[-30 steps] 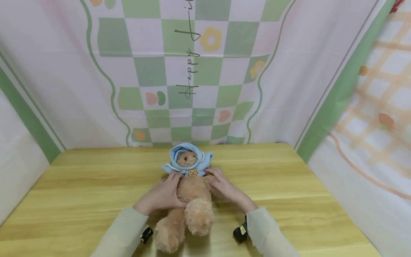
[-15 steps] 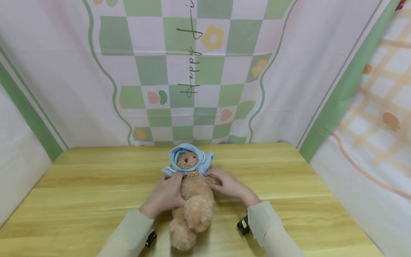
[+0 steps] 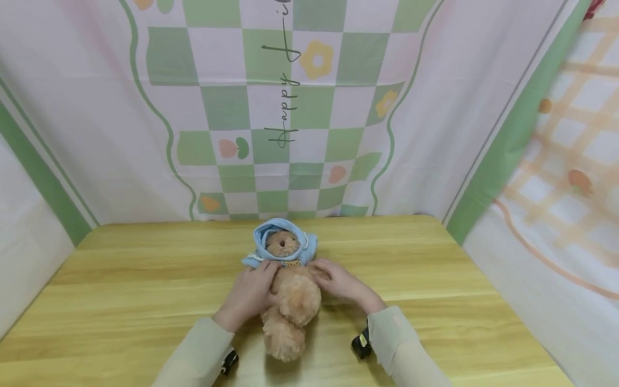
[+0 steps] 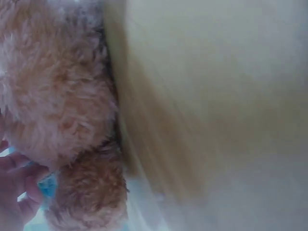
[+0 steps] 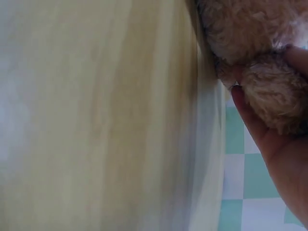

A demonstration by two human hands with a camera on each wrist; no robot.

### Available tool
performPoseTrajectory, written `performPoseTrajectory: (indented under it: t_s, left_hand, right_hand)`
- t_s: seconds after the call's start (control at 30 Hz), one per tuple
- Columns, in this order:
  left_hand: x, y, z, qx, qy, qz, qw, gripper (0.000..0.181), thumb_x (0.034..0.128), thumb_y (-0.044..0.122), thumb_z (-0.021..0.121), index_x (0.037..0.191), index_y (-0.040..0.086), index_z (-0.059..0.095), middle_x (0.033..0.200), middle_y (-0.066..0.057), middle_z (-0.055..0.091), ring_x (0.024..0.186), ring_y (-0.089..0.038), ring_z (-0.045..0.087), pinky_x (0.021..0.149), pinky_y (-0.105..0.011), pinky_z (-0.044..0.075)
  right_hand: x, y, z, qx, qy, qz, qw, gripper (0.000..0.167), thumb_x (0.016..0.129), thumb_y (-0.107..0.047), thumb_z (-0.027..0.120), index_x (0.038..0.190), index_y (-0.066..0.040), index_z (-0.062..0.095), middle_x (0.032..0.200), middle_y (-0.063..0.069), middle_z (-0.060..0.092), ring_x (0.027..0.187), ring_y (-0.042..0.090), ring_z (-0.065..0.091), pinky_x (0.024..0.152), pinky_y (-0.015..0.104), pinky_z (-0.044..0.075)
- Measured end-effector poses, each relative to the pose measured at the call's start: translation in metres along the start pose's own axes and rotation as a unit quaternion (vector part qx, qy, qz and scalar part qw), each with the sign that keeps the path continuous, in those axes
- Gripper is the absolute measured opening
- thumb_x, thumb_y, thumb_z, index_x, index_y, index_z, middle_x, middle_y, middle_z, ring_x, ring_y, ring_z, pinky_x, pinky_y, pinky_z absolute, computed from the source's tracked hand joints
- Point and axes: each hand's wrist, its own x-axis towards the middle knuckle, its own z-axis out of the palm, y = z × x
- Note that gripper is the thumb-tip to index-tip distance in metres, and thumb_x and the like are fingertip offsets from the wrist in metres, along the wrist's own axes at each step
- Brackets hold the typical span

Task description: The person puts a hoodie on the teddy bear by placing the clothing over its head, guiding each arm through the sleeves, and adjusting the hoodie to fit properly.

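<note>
So the left hand (image 3: 248, 293) has its fingers curled round the side of the teddy bear (image 3: 296, 296), right by the hem, while the right hand (image 3: 342, 281) grips a fluffy arm (image 5: 276, 91) between thumb and fingers. Looks like the step is sorting out the light blue hoodie (image 3: 309, 250) (on or off, can't tell), and the next move probably calls for steadying the squishy limbs and easing the cloth evenly. Bear's lower centre of the head view, curly tan plush, smooth fabric bunched round its head, on a wood-grain desk (image 3: 411, 258).
</note>
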Motion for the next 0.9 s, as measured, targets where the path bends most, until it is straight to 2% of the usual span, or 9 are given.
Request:
performPoseTrajectory:
  t_s: [0.13, 0.27, 0.53, 0.73, 0.9]
  left_hand:
    - [0.002, 0.002, -0.005, -0.038, -0.028, -0.024, 0.9986, 0.066, 0.0702, 0.045, 0.081, 0.121, 0.011, 0.057, 0.115, -0.008, 0.062, 0.096, -0.026, 0.063, 0.079, -0.044, 0.052]
    - [0.002, 0.003, -0.008, -0.085, -0.061, -0.060, 0.9927, 0.082, 0.0676, 0.060, 0.076, 0.129, 0.011, 0.055, 0.123, -0.010, 0.058, 0.103, -0.029, 0.062, 0.084, -0.049, 0.051]
    - [-0.002, 0.003, -0.010, -0.118, -0.053, -0.070, 0.9891, 0.083, 0.0726, 0.064, 0.069, 0.134, 0.010, 0.055, 0.122, -0.006, 0.056, 0.101, -0.026, 0.061, 0.085, -0.043, 0.052]
    - [-0.003, 0.003, -0.013, -0.129, -0.052, -0.068, 0.9880, 0.080, 0.0753, 0.061, 0.069, 0.135, 0.010, 0.053, 0.127, -0.009, 0.053, 0.106, -0.030, 0.061, 0.088, -0.045, 0.052]
    - [-0.003, 0.002, -0.018, -0.129, -0.049, -0.063, 0.9885, 0.070, 0.0796, 0.055, 0.069, 0.132, 0.011, 0.056, 0.127, -0.009, 0.054, 0.107, -0.029, 0.060, 0.089, -0.045, 0.052]
  right_hand:
    - [-0.001, -0.001, -0.001, 0.006, -0.002, 0.010, 0.9999, 0.031, 0.096, -0.013, 0.052, 0.125, -0.002, 0.059, 0.125, 0.018, 0.061, 0.119, 0.037, 0.055, 0.102, 0.051, 0.043]
    - [-0.003, -0.002, -0.004, 0.012, -0.004, 0.020, 0.9997, 0.036, 0.094, -0.011, 0.054, 0.128, 0.001, 0.057, 0.127, 0.023, 0.057, 0.120, 0.041, 0.053, 0.101, 0.053, 0.044]
    - [-0.005, -0.002, -0.006, 0.050, 0.006, 0.049, 0.9975, 0.038, 0.093, -0.016, 0.058, 0.128, -0.004, 0.056, 0.131, 0.021, 0.057, 0.122, 0.039, 0.053, 0.101, 0.052, 0.044]
    - [-0.006, -0.005, -0.013, 0.044, 0.005, 0.091, 0.9949, 0.037, 0.087, -0.020, 0.067, 0.122, -0.010, 0.059, 0.119, 0.018, 0.063, 0.108, 0.034, 0.061, 0.087, 0.044, 0.051]
    - [-0.007, -0.006, -0.016, 0.043, 0.010, 0.100, 0.9941, 0.041, 0.081, -0.015, 0.072, 0.120, -0.009, 0.059, 0.112, 0.018, 0.065, 0.099, 0.029, 0.063, 0.081, 0.038, 0.053]
